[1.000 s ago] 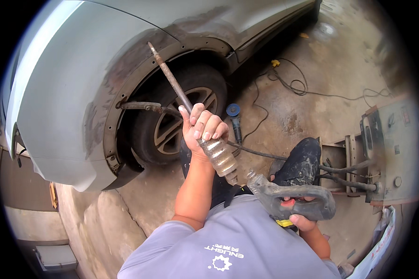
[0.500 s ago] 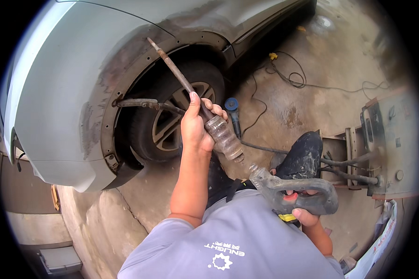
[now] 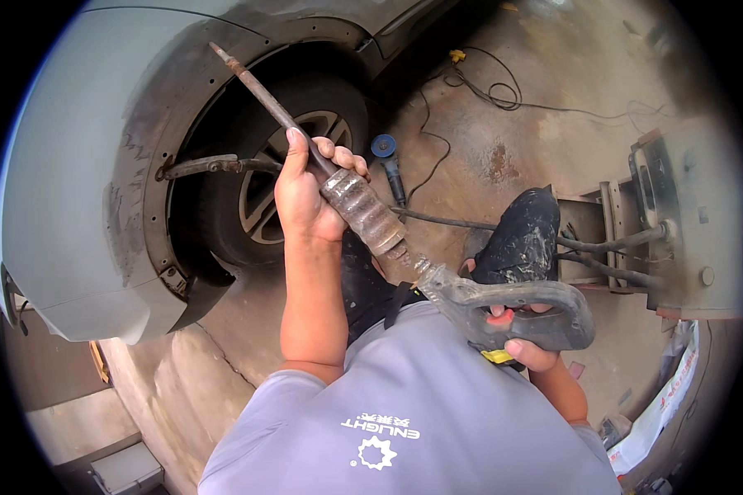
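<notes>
While grasping the long metal rod (image 3: pixel 260 92) in the left hand (image 3: pixel 307 200), with thumb on one side and half-curled fingers on the other, holds the black loop handle (image 3: pixel 524 293) in the right hand (image 3: pixel 533 355), with fingertips at the red trigger (image 3: pixel 499 318) inside the loop and thumb on the outer side. Cannot tell about any pressing of the trigger. Has the rod slanting up and leftward from the ribbed metal cylinder (image 3: pixel 362 216), just below the left hand, to a narrow tip over the wheel arch (image 3: pixel 151 213) of the silver car (image 3: pixel 74 165). Cannot tell about contact there. Has the handle before the grey shirt (image 3: pixel 305 437), near the cylinder's lower end. Faces, behind the rod, the wheel (image 3: pixel 223 198), with a dark clamp-like arm (image 3: pixel 202 167) reaching the edge of the arch. Further right, on the stained floor (image 3: pixel 553 165), finds an angle grinder (image 3: pixel 395 183) with a blue disc (image 3: pixel 383 146), lying near the wheel. Has a bent knee in dark, pale-smeared trousers (image 3: pixel 516 239) above the right hand, and past it a metal box (image 3: pixel 685 276) with thick cables (image 3: pixel 615 246) at its side.
</notes>
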`<state>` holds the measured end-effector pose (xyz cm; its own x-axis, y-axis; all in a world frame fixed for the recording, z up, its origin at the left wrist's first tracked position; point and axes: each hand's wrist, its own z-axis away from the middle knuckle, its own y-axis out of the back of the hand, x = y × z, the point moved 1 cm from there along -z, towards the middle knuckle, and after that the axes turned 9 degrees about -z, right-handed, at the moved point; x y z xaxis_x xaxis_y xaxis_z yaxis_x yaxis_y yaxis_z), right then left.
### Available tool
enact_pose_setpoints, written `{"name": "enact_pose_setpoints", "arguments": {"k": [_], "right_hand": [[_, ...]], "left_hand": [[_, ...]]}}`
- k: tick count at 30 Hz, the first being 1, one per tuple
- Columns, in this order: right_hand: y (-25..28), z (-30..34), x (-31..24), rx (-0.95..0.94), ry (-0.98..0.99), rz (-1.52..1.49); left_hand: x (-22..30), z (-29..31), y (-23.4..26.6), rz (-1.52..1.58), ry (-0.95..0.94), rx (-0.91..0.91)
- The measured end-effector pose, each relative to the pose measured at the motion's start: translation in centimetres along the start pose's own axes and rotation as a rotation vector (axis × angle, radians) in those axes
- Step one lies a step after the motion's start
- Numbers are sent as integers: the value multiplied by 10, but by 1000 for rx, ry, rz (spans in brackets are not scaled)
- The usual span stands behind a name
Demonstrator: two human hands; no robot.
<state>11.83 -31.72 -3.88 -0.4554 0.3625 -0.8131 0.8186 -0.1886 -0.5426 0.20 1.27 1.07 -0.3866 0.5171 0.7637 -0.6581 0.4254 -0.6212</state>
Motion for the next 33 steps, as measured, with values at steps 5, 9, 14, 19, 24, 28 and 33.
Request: {"name": "enact_pose_setpoints", "arguments": {"k": [5,9,14,19,24,28,33], "right_hand": [[1,8,4,7,1,-33],[14,7,8,-126,33,2],[13,2,9,-79,39,16],[-1,2,11,39,44,-92],[-4,7,12,55,74,-131],[-7,10,5,90,-1,-110],[-8,5,4,22,102,-113]], "left_hand": [[3,3,-3,-1,-4,-48],[0,2,-3,19,-6,-70],[1,2,-2,37,-1,-89],[1,2,-7,52,11,-37],[0,0,-6,80,0,-40],[2,-1,-6,109,-8,-36],[3,1,-12,183,9,-72]]}}
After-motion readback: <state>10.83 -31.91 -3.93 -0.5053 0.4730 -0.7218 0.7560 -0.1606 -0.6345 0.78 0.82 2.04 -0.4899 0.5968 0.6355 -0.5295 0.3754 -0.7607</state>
